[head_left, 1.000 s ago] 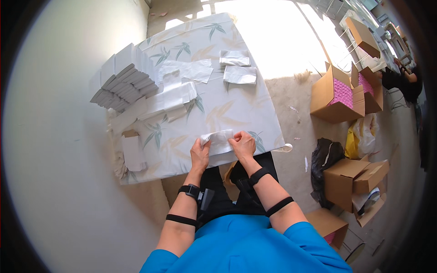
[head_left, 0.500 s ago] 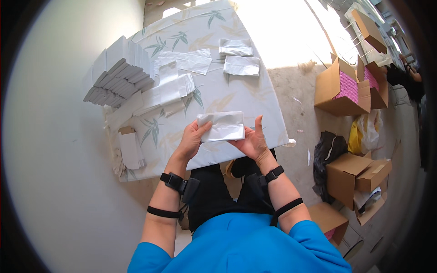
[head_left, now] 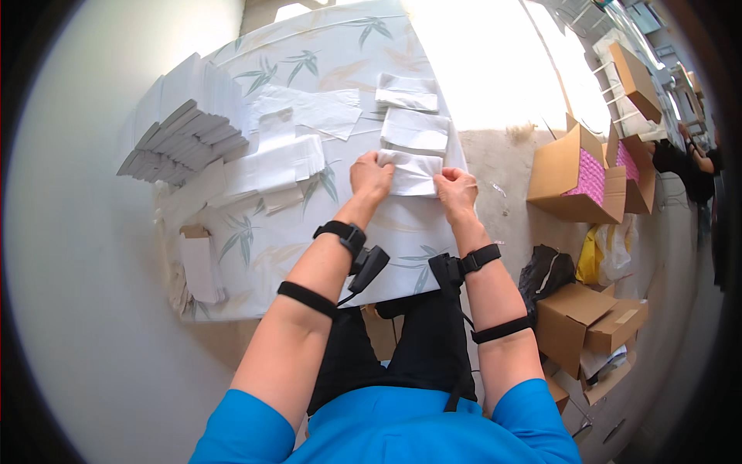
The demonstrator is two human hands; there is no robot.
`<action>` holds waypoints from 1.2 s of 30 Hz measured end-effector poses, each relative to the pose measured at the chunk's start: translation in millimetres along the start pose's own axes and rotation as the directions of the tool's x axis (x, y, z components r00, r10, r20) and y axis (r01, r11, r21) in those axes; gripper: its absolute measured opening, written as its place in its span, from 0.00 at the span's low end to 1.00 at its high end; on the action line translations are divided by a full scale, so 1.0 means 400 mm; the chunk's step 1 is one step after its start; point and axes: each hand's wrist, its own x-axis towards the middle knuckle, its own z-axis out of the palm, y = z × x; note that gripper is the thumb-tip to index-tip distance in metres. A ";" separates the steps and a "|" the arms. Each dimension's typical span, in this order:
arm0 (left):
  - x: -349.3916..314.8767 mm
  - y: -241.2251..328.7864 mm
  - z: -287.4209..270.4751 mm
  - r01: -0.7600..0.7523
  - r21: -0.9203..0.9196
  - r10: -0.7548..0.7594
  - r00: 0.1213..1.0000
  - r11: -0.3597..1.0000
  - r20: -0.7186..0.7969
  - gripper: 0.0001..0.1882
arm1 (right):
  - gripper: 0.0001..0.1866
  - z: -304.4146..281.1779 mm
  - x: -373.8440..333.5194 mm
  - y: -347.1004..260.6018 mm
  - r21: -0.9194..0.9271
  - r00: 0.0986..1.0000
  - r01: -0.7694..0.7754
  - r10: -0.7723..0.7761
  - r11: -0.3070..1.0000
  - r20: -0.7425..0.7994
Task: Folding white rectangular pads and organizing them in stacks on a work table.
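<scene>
A folded, shiny white plastic bag [head_left: 413,176] lies at the right side of the table, pinched at both ends. My left hand [head_left: 372,176] grips its left edge, fingers closed. My right hand [head_left: 457,189] pinches its right edge between thumb and fingers. Just beyond it sits a second folded bag [head_left: 415,130], and farther off a third folded bag [head_left: 407,91], in one column. To the left, a crossed pile of flat white bags [head_left: 270,164] rests on the cloth, with more loose white bags [head_left: 313,108] behind it.
A tall stack of flat white cartons [head_left: 189,116] stands at the table's left, near a small open white box [head_left: 202,267]. Leaf-patterned cloth [head_left: 325,251] covers the table. On the right floor are cardboard boxes [head_left: 556,174] with pink wrap, and a black bag [head_left: 545,271].
Both hands have moved forward and right, carrying the folded bag from near the front edge down to the near end of the column of folded bags.
</scene>
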 end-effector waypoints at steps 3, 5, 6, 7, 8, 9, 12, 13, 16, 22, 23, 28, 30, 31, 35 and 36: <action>0.001 0.018 0.037 -0.075 0.020 0.077 0.993 0.997 -0.092 0.16 | 0.14 -0.004 0.038 0.021 -0.185 0.993 0.086 -0.098 0.979 -0.060; -0.008 0.016 0.033 -0.038 0.019 0.040 0.993 0.999 -0.107 0.19 | 0.16 -0.012 0.031 0.017 -0.238 0.983 0.135 -0.159 0.962 -0.088; -0.040 0.034 0.030 -0.134 0.029 0.138 0.963 0.990 -0.230 0.20 | 0.17 -0.026 0.023 0.026 -0.278 0.969 0.168 -0.210 0.946 -0.128; -0.071 0.038 0.014 -0.228 0.059 0.233 0.907 0.972 -0.350 0.21 | 0.17 -0.035 -0.001 0.022 -0.376 0.893 0.272 -0.378 0.886 -0.246; -0.096 0.017 -0.021 -0.262 0.001 0.241 0.887 0.965 -0.394 0.21 | 0.16 -0.044 -0.032 0.014 -0.475 0.772 0.351 -0.537 0.807 -0.341; -0.122 -0.030 -0.081 -0.292 -0.039 0.245 0.861 0.956 -0.446 0.22 | 0.14 -0.037 -0.083 -0.004 -0.319 0.835 0.385 -0.474 0.866 -0.279; -0.195 -0.181 -0.210 -0.125 -0.241 -0.060 0.770 0.962 -0.636 0.21 | 0.08 -0.015 -0.221 0.008 -0.014 0.930 0.359 -0.356 0.933 0.095; -0.207 -0.236 -0.231 -0.015 -0.322 -0.201 0.753 0.947 -0.626 0.22 | 0.08 0.005 -0.252 0.018 0.044 0.921 0.339 -0.341 0.940 0.187; -0.191 -0.351 -0.303 0.240 -0.307 -0.373 0.772 0.921 -0.514 0.25 | 0.09 0.127 -0.324 0.014 0.172 0.858 0.329 -0.370 0.928 0.357; -0.106 -0.313 -0.326 0.532 -0.079 -0.508 0.739 0.843 -0.443 0.26 | 0.16 0.384 -0.318 -0.143 0.039 0.919 0.215 -0.216 0.976 0.330; -0.098 -0.304 -0.319 0.526 -0.089 -0.507 0.741 0.846 -0.439 0.26 | 0.18 0.409 -0.315 -0.157 -0.081 0.955 0.217 -0.195 0.973 0.223; -0.090 -0.321 -0.332 0.581 -0.218 -0.618 0.703 0.784 -0.351 0.14 | 0.17 0.487 -0.371 -0.221 -0.289 0.976 0.209 -0.180 0.934 0.126; -0.095 -0.300 -0.319 0.560 -0.192 -0.587 0.715 0.806 -0.380 0.13 | 0.16 0.495 -0.371 -0.216 -0.302 0.982 0.172 -0.138 0.938 0.132; -0.103 -0.287 -0.318 0.537 -0.157 -0.549 0.730 0.829 -0.407 0.12 | 0.16 0.493 -0.366 -0.212 -0.282 0.978 0.184 -0.147 0.942 0.146; -0.133 -0.299 -0.323 0.378 -0.206 -0.431 0.806 0.902 -0.406 0.13 | 0.14 0.469 -0.319 -0.183 -0.211 0.946 0.178 -0.109 0.961 0.305; -0.146 -0.309 -0.323 0.352 -0.341 -0.463 0.820 0.872 -0.336 0.13 | 0.14 0.453 -0.317 -0.175 -0.218 0.946 0.181 -0.110 0.959 0.304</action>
